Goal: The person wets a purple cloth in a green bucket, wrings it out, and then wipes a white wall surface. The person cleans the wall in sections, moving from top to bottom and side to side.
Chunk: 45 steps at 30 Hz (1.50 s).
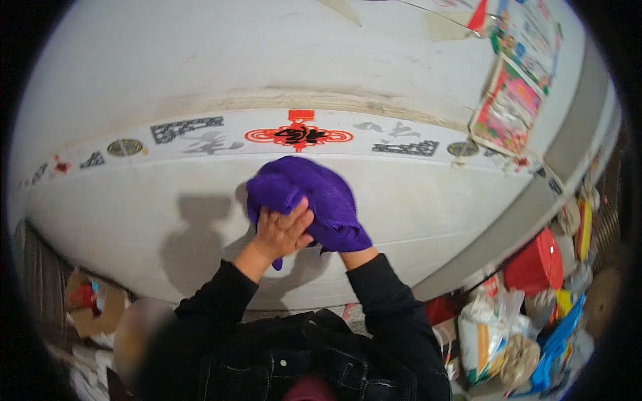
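A bunched purple cloth [326,195] is held up in front of a white wall [411,195]. My left hand [283,230] holds the near left side of the cloth, with the back of the hand and several fingers in sight. The cloth covers my right hand; only its wrist [358,256] shows below the hem. How those covered fingers are set cannot be seen. Across the wall above the cloth runs a decorative border strip [230,150] with red, black and grey motifs.
Colourful printed sheets [516,108] hang at the upper right. Along the lower right stand a red container [536,265], filled plastic bags [484,341] and a blue plastic item [554,346]. A cardboard box [100,316] is at the lower left.
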Each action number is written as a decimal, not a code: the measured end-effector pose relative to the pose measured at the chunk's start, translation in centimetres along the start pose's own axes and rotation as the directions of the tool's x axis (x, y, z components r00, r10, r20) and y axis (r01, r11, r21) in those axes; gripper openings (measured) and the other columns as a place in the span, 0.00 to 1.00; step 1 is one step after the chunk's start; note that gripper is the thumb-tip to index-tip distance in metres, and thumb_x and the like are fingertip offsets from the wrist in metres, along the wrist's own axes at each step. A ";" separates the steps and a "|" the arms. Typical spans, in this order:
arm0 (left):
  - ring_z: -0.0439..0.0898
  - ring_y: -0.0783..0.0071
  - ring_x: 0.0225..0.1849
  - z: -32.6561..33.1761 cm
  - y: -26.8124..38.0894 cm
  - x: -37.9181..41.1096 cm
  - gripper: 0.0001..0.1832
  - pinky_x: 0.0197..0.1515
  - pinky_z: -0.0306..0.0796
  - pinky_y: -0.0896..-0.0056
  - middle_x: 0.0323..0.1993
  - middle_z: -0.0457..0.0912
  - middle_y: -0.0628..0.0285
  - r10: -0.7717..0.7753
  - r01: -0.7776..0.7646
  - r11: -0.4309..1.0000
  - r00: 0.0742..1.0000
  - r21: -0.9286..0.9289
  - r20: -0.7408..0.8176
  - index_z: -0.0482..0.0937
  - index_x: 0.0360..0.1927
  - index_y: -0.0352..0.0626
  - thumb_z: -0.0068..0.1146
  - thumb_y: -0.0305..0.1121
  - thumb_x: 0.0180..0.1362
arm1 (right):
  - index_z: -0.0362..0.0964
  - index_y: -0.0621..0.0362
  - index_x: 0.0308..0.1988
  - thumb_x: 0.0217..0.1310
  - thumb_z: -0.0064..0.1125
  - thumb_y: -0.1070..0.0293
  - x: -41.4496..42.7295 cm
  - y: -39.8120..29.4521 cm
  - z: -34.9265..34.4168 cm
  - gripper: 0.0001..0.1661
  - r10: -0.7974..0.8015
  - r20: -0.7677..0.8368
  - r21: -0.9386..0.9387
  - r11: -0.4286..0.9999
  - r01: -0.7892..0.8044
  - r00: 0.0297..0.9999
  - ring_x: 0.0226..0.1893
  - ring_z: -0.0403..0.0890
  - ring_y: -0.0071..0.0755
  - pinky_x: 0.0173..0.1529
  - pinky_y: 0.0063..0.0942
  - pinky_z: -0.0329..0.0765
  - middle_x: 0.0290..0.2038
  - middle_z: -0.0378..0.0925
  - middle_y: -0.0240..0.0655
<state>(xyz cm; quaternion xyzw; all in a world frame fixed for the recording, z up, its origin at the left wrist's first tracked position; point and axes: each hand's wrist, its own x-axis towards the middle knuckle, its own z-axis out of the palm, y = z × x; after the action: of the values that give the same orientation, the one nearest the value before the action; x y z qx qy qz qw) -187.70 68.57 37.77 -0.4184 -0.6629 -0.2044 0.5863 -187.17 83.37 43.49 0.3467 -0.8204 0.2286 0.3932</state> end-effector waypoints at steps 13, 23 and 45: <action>0.56 0.76 0.66 10.8 5.5 19.6 0.29 0.69 0.37 0.60 0.65 0.60 0.64 0.313 -0.309 0.950 0.935 -0.050 0.169 0.58 0.63 0.50 0.39 0.32 0.54 | 0.46 0.63 0.63 0.62 0.46 0.52 -7.6 13.5 -6.3 0.39 0.354 -0.255 -0.350 0.834 -0.427 0.900 0.65 0.54 0.44 0.67 0.36 0.48 0.65 0.51 0.47; 0.64 0.69 0.59 -6.9 -9.3 5.2 0.26 0.61 0.45 0.38 0.52 0.71 0.62 -0.159 0.007 0.833 0.961 0.552 0.226 0.66 0.55 0.55 0.48 0.47 0.52 | 0.61 0.63 0.56 0.58 0.52 0.69 6.3 -3.7 1.9 0.26 -0.113 -0.110 0.327 0.934 0.143 0.988 0.56 0.67 0.44 0.62 0.34 0.60 0.54 0.66 0.48; 0.66 0.71 0.58 17.1 9.6 15.2 0.19 0.67 0.42 0.55 0.51 0.74 0.61 0.488 -0.451 0.872 0.830 -0.191 0.269 0.74 0.48 0.40 0.43 0.30 0.51 | 0.63 0.61 0.56 0.57 0.52 0.58 -14.2 13.4 -12.0 0.29 0.536 -0.621 0.023 0.741 -0.671 0.572 0.59 0.61 0.49 0.65 0.40 0.51 0.55 0.66 0.46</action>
<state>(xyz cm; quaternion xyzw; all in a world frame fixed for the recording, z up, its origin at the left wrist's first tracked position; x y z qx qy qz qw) -189.84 91.78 46.12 -0.6294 -0.6095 -0.0254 0.4814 -185.01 105.46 37.71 -0.0900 -0.7433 0.3549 0.5598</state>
